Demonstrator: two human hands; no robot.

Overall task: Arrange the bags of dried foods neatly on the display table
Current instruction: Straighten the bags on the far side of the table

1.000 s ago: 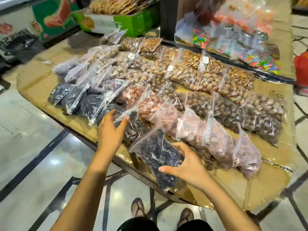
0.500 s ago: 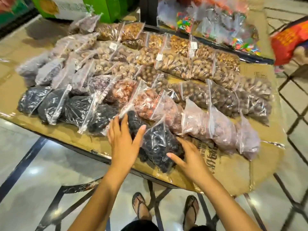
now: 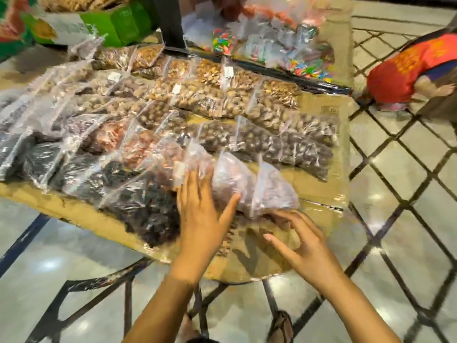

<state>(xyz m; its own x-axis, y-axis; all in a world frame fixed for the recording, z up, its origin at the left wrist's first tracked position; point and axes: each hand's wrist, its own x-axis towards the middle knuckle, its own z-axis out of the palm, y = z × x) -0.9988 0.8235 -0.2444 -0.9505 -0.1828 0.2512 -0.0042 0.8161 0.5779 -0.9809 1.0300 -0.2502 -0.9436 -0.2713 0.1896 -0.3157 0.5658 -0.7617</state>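
Both hands have shifted right, from the dark bag [image 3: 148,206] to the front row's end on the display table [image 3: 319,194]. The left hand [image 3: 200,214] lies flat, fingers straight, on a pinkish bag [image 3: 230,179]. The right hand [image 3: 301,246], fingers spread and loosely bent, touches the last bag [image 3: 274,191] at its lower edge and grips nothing.
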